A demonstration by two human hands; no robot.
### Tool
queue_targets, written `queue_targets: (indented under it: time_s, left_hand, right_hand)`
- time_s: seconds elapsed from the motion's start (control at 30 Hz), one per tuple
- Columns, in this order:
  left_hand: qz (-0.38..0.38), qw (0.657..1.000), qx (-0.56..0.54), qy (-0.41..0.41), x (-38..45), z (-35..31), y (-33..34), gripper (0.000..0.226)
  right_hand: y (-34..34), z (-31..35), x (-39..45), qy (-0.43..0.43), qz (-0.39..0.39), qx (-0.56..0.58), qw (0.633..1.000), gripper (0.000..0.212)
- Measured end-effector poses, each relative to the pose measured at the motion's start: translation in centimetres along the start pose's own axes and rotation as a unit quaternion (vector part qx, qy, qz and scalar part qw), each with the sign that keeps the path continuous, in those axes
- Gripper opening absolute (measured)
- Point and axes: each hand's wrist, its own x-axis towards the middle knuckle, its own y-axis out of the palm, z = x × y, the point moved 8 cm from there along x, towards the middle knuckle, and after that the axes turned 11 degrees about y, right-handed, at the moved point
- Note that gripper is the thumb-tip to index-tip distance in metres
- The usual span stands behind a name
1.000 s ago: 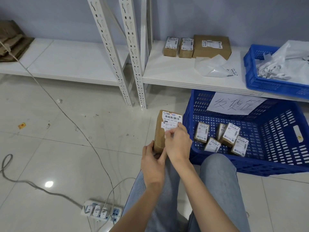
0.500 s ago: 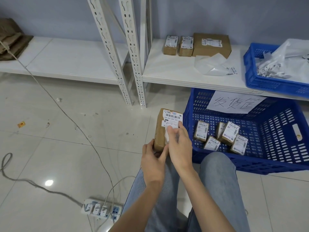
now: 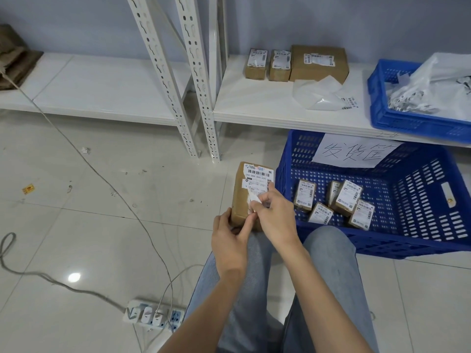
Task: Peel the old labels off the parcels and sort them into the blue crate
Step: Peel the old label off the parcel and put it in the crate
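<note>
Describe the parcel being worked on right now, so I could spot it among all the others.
Start at the big blue crate on the floor with the handwritten paper sign. Just left of it, above the person's knees, the left hand holds a brown parcel upright. Unlike its neighbours, its white label is being peeled by the right hand.

head view: we look forward and down from head height | close over our left hand [image 3: 229, 240] and right hand [image 3: 275, 220] | floor and shelf [image 3: 267, 105] beyond
</note>
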Motion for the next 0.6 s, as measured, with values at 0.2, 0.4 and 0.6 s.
queue_targets:
  time_s: [0.2, 0.4, 0.6]
  left_hand:
    - [0.005, 1.000, 0.009, 0.002, 0.1, 0.1, 0.1, 0.067]
    - [0.000, 1.000, 0.014, 0.002, 0.0, 0.2, 0.2, 0.062]
    - [-0.004, 1.000, -0.001, -0.011, 0.1, 0.5, 0.1, 0.052]
  right_hand:
    - [-0.2, -0.4, 0.3, 0.011, 0.002, 0.072, 0.997, 0.027]
    - [0.4, -1.5, 1.5, 0.041, 0.012, 0.118, 0.992, 0.014]
    - [-0.7, -0.9, 0.5, 0.018, 0.033, 0.130, 0.991, 0.042]
